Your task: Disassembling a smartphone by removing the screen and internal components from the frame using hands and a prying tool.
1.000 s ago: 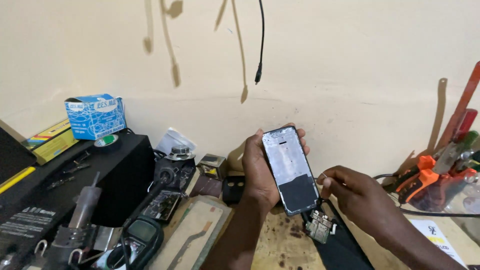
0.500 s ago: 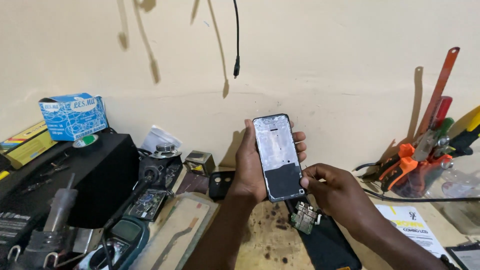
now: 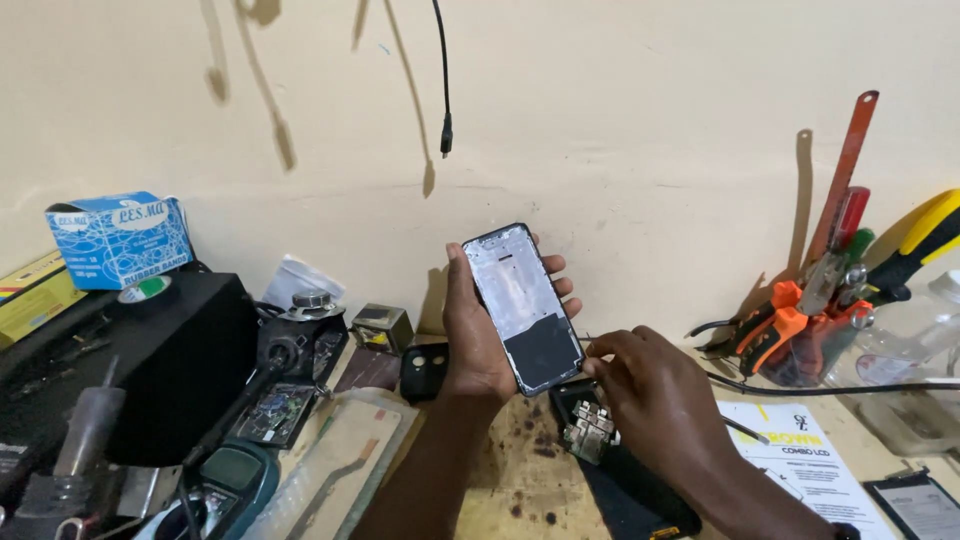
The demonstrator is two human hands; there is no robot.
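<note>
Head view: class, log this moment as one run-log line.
left hand: holds upright black-edged phone frame | right hand: fingers at its lower right edge | below: wooden bench

A blue and white cardboard box (image 3: 120, 240) sits at the left edge of the frame atop a black case (image 3: 170, 370). A yellow flat package (image 3: 35, 300) lies just below it at far left. At centre, a phone frame (image 3: 522, 305) shows a pale upper panel and dark lower part, upright. A white printed sheet (image 3: 800, 460) lies at lower right on the surface (image 3: 520, 480)
</note>
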